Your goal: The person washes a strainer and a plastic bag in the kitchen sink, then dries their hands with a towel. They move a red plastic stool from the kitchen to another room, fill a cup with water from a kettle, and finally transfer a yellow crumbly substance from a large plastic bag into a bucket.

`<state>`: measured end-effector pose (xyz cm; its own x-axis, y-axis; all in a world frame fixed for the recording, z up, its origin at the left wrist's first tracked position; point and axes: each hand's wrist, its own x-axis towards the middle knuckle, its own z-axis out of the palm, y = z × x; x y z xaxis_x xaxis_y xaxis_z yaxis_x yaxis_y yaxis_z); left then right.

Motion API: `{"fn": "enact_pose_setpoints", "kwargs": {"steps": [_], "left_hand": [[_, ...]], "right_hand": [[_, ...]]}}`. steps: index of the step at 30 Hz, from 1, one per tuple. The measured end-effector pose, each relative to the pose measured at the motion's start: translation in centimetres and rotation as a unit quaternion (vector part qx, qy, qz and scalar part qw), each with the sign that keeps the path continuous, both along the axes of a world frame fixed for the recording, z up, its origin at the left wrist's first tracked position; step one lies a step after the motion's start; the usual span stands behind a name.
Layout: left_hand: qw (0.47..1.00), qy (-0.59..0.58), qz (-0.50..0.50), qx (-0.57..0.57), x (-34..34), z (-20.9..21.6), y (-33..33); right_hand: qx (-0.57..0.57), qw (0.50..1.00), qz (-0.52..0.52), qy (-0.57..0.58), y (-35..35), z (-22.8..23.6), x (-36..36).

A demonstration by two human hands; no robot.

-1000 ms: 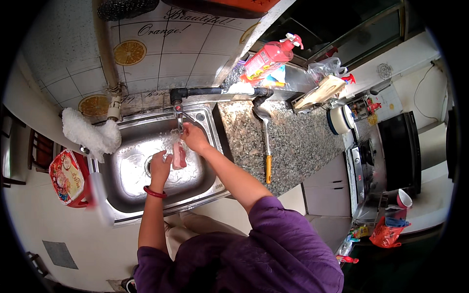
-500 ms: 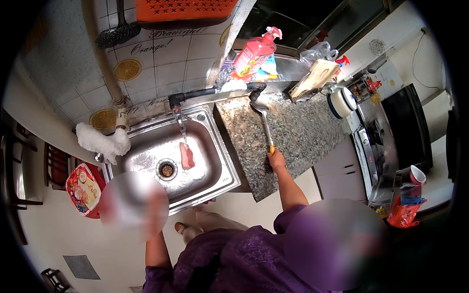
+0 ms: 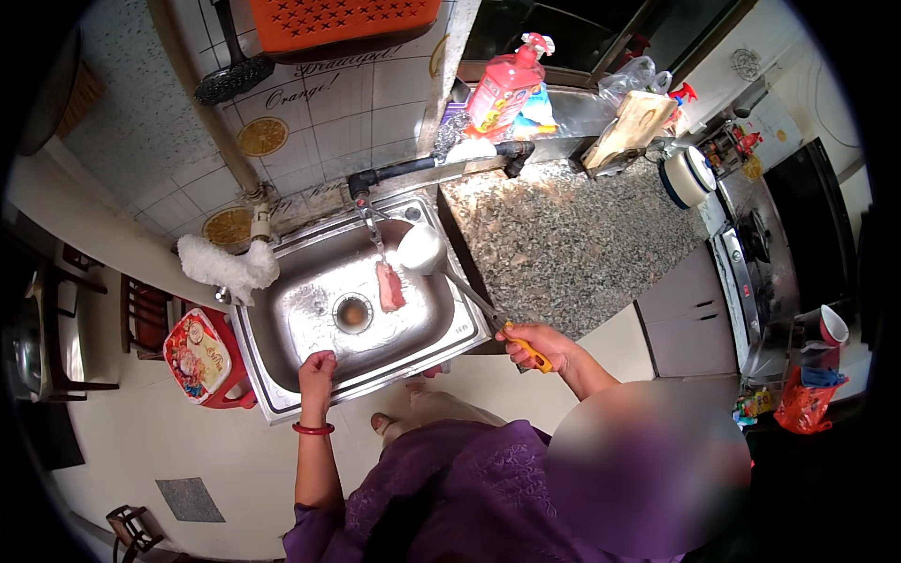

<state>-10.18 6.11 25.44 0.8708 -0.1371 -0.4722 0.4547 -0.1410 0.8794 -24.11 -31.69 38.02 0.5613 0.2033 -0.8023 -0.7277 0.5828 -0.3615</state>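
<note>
My right hand (image 3: 540, 347) grips the yellow handle of a metal ladle (image 3: 469, 293). The ladle's rounded head hangs over the right side of the steel sink (image 3: 282, 305), beside the thin stream from the tap (image 3: 368, 211). Below that stream, a strip of raw pink meat (image 3: 389, 287) lies on the basin floor, right of the drain (image 3: 353, 313). My left hand (image 3: 317, 370), a red bangle on its wrist, is curled closed at the sink's front rim. I see nothing in its fingers.
Right of the sink runs a speckled granite counter (image 3: 563, 253). Behind it stand a pink pump bottle (image 3: 505, 94), a wooden board (image 3: 631, 129) and a white pot (image 3: 688, 176). A red bucket (image 3: 205, 357) is on the left, below a white cloth (image 3: 225, 270) on a pipe.
My right hand has lifted the ladle off the counter and swung its head left over the sink. My left hand, blurred before, now shows at the front rim. The view has shifted slightly.
</note>
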Motion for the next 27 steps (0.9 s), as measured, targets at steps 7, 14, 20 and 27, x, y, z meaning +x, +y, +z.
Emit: {"fn": "enact_pose_setpoints", "kwargs": {"steps": [7,14,20,27], "left_hand": [[0.998,-0.050,-0.010,-0.022,2.9,3.7,-2.5],[0.944,-0.289,-0.102,0.122,7.2,6.7,-8.5],[0.793,-0.491,-0.227,0.278,9.5,13.7,-17.1],[0.743,-0.527,-0.259,0.322,9.9,14.7,-18.9]], "right_hand": [[-0.075,0.992,0.104,-0.018,2.6,-2.5,5.8],[-0.619,0.642,0.409,-0.195,3.3,-1.2,7.5],[-0.716,0.448,0.377,-0.380,1.6,-5.6,9.2],[-0.744,0.351,0.306,-0.479,0.3,-5.0,8.1]]}}
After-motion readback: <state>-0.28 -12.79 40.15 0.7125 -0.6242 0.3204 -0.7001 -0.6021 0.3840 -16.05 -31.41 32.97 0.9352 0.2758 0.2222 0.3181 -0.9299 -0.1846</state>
